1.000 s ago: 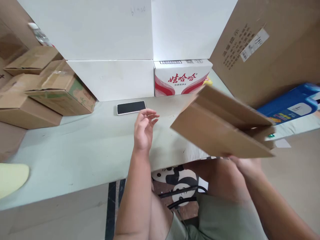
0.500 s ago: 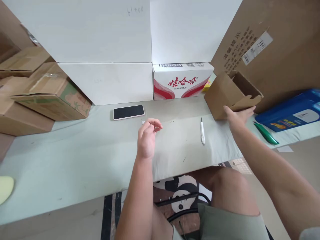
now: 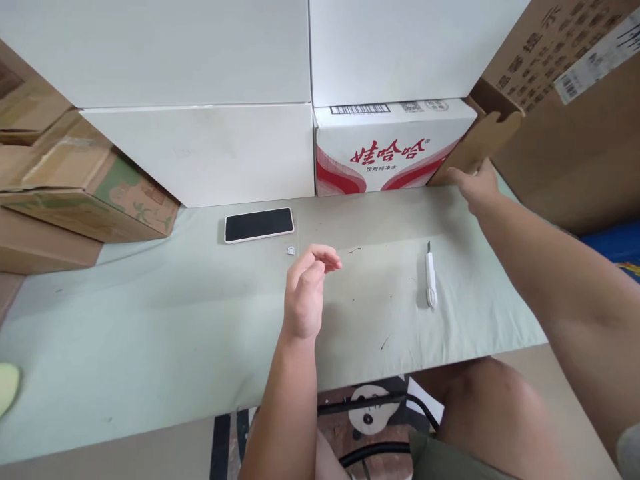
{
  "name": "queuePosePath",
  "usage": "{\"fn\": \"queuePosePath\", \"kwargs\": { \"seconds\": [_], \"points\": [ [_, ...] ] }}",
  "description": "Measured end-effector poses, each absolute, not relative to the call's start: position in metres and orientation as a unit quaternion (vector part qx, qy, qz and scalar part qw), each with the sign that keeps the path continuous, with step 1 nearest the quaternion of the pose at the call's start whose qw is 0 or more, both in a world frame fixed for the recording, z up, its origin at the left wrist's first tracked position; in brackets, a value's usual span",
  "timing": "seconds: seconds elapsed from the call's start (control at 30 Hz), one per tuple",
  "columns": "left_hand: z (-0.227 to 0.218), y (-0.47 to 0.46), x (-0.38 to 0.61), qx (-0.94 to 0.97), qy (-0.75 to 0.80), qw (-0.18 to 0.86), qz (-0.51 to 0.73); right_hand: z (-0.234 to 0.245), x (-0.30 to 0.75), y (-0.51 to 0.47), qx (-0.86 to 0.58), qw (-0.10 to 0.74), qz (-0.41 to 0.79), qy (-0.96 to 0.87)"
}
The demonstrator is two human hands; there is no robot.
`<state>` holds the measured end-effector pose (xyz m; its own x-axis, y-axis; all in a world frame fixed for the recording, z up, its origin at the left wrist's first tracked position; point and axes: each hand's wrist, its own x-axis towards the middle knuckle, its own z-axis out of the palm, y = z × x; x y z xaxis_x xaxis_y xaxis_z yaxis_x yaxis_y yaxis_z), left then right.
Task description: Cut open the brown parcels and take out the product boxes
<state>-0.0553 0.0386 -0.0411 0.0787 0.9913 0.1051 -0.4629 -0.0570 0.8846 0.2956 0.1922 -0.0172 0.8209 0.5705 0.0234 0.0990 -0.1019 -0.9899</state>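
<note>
The largest area is taken up by the table (image 3: 150, 347), covered in pale green cloth. Its back is closed off by white boxes (image 3: 200, 157); its right side is bounded by a large brown carton (image 3: 585, 160). A red-printed white carton (image 3: 345, 130) is set below the upper white faces. In the corner between the printed and brown cartons, the small cardboard box (image 3: 465, 147) is seated upright, its top apparently open. The step in hand is judged to be the settling of this box into that corner. Its near face is touched by the right hand (image 3: 479, 190), thumb and fingers slightly spread; whether it is gripped or merely pressed cannot be told. For the next move, a clean release is judged to be called for, without the box being tipped. The left hand (image 3: 306, 300) is held half-curled above the cloth, its gap narrow, nothing seen within. Lying apart: a phone (image 3: 259, 225), a white cutter (image 3: 431, 280) with blade exposed, and a tiny pale piece (image 3: 291, 251), unidentified.
</note>
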Motion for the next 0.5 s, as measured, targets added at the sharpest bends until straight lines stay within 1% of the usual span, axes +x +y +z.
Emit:
{"fn": "queuePosePath", "kwargs": {
  "seconds": [0.1,0.17,0.2,0.23,0.27,0.33,0.4,0.5],
  "points": [
    [-0.041,0.04,-0.053,0.43,0.326,0.598,0.593,-0.012,0.28,0.169,-0.699,0.639,0.239,-0.215],
    [-0.041,0.039,-0.052,0.454,0.338,0.583,0.583,-0.01,0.259,0.13,-0.651,0.648,0.312,-0.242],
    [-0.04,0.038,-0.051,0.47,0.343,0.572,0.578,-0.01,0.245,0.105,-0.61,0.652,0.358,-0.273],
    [-0.04,0.036,-0.05,0.49,0.343,0.562,0.571,-0.01,0.23,0.079,-0.525,0.676,0.408,-0.317],
    [-0.039,0.033,-0.048,0.512,0.34,0.552,0.564,-0.01,0.214,0.053,-0.433,0.681,0.456,-0.375],
    [-0.036,0.026,-0.042,0.561,0.319,0.537,0.543,-0.008,0.183,0.007,-0.299,0.678,0.498,-0.45],
    [-0.033,0.017,-0.034,0.607,0.282,0.531,0.519,-0.005,0.159,-0.023,-0.22,0.67,0.517,-0.485],
    [-0.028,0.004,-0.023,0.657,0.212,0.537,0.485,0.0,0.139,-0.038,-0.16,0.66,0.539,-0.498]
  ]
}}
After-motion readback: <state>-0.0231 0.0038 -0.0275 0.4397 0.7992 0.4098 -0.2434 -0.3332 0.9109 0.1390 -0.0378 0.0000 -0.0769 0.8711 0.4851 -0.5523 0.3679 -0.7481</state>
